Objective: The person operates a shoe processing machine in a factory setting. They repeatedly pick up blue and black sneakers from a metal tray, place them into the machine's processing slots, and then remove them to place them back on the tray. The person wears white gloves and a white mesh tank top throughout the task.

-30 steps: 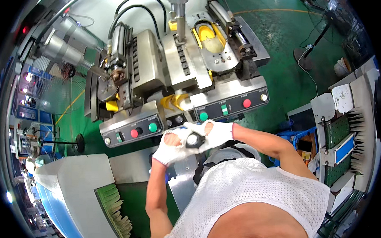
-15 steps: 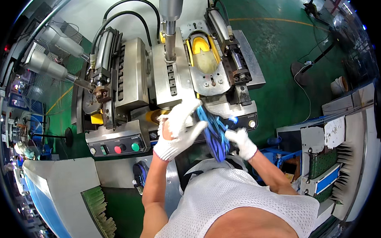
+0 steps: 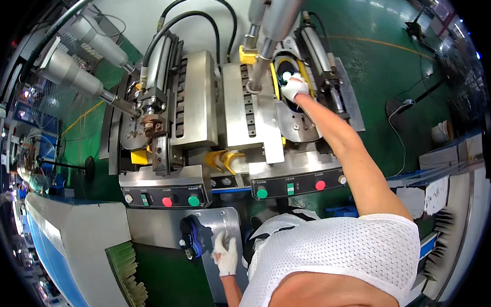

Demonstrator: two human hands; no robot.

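My right hand [image 3: 295,87], in a white glove, reaches far forward into the yellow-rimmed mould cavity [image 3: 286,71] at the top of the right machine head; its fingers are bent over something pale inside, and I cannot tell what. My left hand [image 3: 226,254], also gloved, rests flat with fingers spread on the steel plate [image 3: 215,219] below the control panels. Just left of that hand lies a dark blue shoe part [image 3: 193,237] on the plate, apart from the fingers.
Two control panels with red and green buttons, the left panel [image 3: 163,197] and the right panel [image 3: 298,184], front the machine. Steel cylinders [image 3: 276,22] and black hoses hang overhead. A grey bench [image 3: 75,240] with a green brush strip [image 3: 125,271] stands at the left; green floor lies to the right.
Both hands held a dark blue piece in front of the panels. Now the right hand has stretched up into the mould cavity and the left has dropped to the steel plate beside the blue piece.
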